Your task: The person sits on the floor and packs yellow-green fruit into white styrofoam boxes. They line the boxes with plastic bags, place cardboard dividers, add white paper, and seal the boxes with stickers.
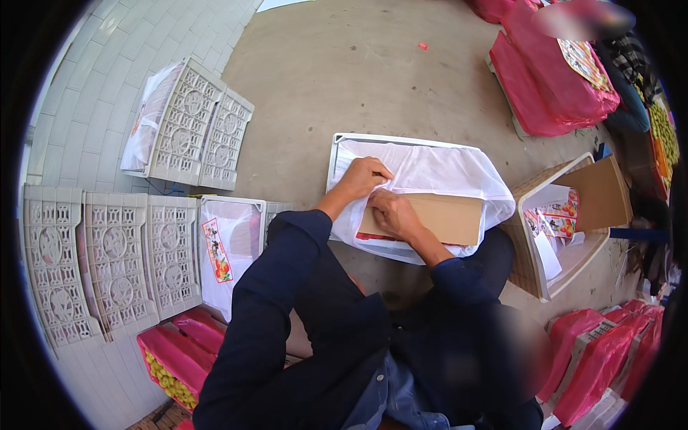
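A white plastic crate sits in front of me, draped inside and over its rim with a thin white liner. A flat sheet of brown cardboard lies in the crate, partly under the liner. Some red shows along the cardboard's near edge; what it belongs to is hidden. My left hand pinches a fold of the liner near the crate's left side. Just below it, my right hand is curled over the cardboard, its fingers gripping the liner's edge.
Stacked plastic crates line the left side, beside a lined crate with a printed label. An open crate holding labels and cardboard stands right. Pink-wrapped crates stand upper right near another person. Pink bags with yellow-green fruit lie lower left.
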A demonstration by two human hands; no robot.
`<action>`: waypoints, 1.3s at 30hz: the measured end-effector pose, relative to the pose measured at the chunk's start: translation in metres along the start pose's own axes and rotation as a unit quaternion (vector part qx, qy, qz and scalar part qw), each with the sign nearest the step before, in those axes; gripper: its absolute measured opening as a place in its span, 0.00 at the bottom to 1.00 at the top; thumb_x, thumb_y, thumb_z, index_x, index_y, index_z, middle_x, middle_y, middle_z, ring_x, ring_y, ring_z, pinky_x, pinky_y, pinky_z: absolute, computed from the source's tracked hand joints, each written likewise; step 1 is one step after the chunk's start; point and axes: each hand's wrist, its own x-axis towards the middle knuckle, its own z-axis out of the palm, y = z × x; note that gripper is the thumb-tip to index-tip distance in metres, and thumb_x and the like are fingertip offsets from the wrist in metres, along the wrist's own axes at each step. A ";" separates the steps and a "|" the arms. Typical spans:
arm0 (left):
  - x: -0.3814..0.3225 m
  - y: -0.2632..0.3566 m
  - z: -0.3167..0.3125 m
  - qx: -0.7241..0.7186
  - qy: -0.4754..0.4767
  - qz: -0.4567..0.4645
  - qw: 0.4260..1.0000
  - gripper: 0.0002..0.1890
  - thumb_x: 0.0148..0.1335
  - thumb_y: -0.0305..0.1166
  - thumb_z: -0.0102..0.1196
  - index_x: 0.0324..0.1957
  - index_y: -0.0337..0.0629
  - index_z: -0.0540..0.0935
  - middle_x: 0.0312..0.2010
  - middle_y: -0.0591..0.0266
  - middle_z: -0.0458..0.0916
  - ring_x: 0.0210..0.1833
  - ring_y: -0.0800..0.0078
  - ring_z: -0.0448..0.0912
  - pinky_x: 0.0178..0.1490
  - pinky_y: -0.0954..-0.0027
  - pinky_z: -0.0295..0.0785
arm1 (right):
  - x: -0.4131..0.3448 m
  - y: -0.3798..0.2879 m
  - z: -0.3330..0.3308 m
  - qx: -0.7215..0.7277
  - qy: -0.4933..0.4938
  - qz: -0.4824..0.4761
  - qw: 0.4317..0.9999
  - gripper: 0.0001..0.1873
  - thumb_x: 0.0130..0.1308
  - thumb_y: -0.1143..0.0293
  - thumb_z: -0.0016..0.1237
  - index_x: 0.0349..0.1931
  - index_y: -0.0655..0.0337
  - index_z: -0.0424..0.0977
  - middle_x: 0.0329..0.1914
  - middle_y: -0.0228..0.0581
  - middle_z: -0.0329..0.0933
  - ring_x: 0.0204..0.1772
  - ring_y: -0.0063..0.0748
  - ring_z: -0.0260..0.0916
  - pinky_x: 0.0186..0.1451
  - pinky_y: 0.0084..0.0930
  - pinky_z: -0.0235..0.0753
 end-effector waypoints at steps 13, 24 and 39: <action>0.002 -0.002 0.009 0.051 -0.040 0.021 0.998 0.16 0.60 0.17 0.62 0.45 0.47 0.93 0.40 0.59 0.82 0.45 0.63 0.79 0.54 0.64 0.75 | -0.090 -0.093 0.022 -0.049 0.046 0.094 0.993 0.05 0.71 0.72 0.54 0.41 0.63 0.76 0.31 0.47 0.77 0.35 0.55 0.80 0.36 0.48 0.77; -0.010 0.011 -0.001 0.100 -0.108 0.046 0.988 0.24 0.51 0.26 0.74 0.53 0.56 0.94 0.50 0.62 0.75 0.58 0.58 0.71 0.69 0.62 0.70 | -0.018 -0.117 -0.035 -0.080 0.008 0.066 0.995 0.08 0.68 0.72 0.58 0.32 0.65 0.76 0.28 0.53 0.80 0.31 0.60 0.80 0.34 0.50 0.77; -0.010 -0.080 0.002 0.092 -0.084 0.095 0.988 0.12 0.58 0.37 0.73 0.44 0.52 0.91 0.46 0.63 0.77 0.56 0.61 0.71 0.66 0.64 0.68 | 0.055 -0.074 -0.023 -0.034 0.016 0.142 0.989 0.09 0.70 0.71 0.57 0.36 0.69 0.80 0.35 0.62 0.82 0.42 0.66 0.82 0.43 0.53 0.80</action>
